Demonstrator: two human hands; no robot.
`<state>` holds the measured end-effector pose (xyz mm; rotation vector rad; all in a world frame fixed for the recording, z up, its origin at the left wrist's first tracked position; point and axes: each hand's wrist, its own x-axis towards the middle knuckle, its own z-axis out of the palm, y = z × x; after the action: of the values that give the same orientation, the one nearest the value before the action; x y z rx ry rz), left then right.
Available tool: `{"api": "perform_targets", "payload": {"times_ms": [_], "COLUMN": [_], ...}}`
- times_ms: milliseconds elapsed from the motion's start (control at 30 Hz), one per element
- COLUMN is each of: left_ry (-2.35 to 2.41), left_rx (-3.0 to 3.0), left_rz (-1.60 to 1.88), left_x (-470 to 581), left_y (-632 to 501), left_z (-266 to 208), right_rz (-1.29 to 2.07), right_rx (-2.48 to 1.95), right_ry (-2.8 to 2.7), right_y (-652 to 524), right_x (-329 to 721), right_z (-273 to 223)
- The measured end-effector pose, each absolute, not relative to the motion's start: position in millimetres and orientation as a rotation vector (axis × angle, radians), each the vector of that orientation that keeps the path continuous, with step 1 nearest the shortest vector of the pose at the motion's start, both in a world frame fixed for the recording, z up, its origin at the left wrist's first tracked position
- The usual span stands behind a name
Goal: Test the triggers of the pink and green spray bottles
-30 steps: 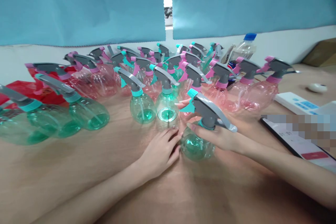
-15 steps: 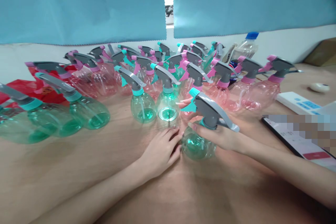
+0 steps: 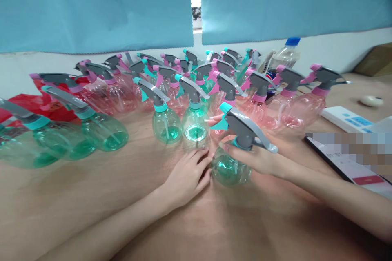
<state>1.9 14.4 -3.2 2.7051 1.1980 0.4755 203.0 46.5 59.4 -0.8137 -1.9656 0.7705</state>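
My right hand (image 3: 254, 158) wraps round the neck of a green spray bottle (image 3: 228, 169) with a grey trigger head and turquoise nozzle. The bottle stands upright on the table, and some of my right fingers are behind it. Just left of its base, my left hand (image 3: 190, 175) rests palm down on the table, fingers stretched forward and holding nothing. Two more green spray bottles, one at left (image 3: 167, 126) and one closer to the middle (image 3: 196, 124), stand beyond my left hand.
Behind are rows of pink spray bottles (image 3: 122, 94) and green ones. At left stand more green bottles (image 3: 104, 132) near red plastic (image 3: 26, 104). On the right lie a tablet (image 3: 337, 159), a white box (image 3: 346, 119) and a white mouse (image 3: 371, 101). A blue-capped bottle (image 3: 286, 57) stands behind.
Almost nothing differs. The held spray bottle's head appears shifted very slightly left, and the view has moved a little. Both hands keep their places.
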Motion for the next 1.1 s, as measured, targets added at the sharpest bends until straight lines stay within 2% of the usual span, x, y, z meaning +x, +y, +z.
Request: {"api": "perform_targets", "payload": {"times_ms": [1100], "left_ry": [1.195], "left_rx": [2.698], "left_rz": [0.480], "left_x": [1.9], "left_y": [15.1], "left_z": [-3.9], "right_rz": [0.868], "right_rx": [-0.838], "right_ry": [-1.953], "right_y": [48.3], "right_x": [202.9], "right_z": [60.2]}}
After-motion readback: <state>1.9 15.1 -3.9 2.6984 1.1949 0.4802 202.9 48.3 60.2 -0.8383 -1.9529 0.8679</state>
